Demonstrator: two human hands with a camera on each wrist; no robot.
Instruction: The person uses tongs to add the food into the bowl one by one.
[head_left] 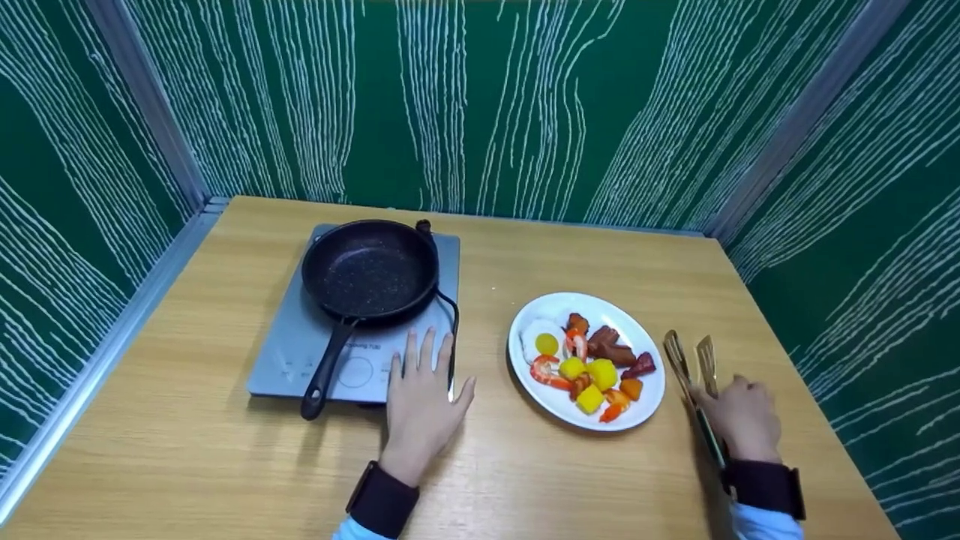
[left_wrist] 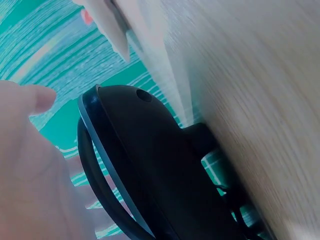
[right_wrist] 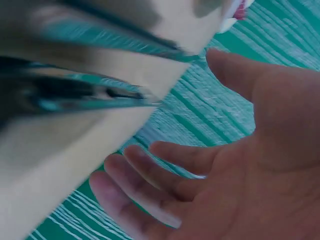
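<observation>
My left hand point(head_left: 424, 405), fingers straight and spread, reaches over the front right corner of the grey induction cooker point(head_left: 274, 367). In the left wrist view the cooker's dark underside point(left_wrist: 155, 150) stands beside the palm. On the cooker sits a black frying pan point(head_left: 371, 274), its inside bare and its handle point(head_left: 328, 367) pointing toward me. Over at the right, my right hand point(head_left: 742, 416) is beside metal tongs point(head_left: 677, 360) with their arms apart. The right wrist view shows its fingers loosely bent, with a gap between them and the tongs point(right_wrist: 85, 95).
Between the hands stands a white plate point(head_left: 536, 390) holding a fried egg point(head_left: 538, 341), shrimp, yellow cubes point(head_left: 601, 373) and browned meat pieces point(head_left: 611, 349). A black cord point(head_left: 455, 322) runs along the cooker's right side. Green patterned panels point(head_left: 502, 97) enclose the wooden table point(head_left: 480, 480).
</observation>
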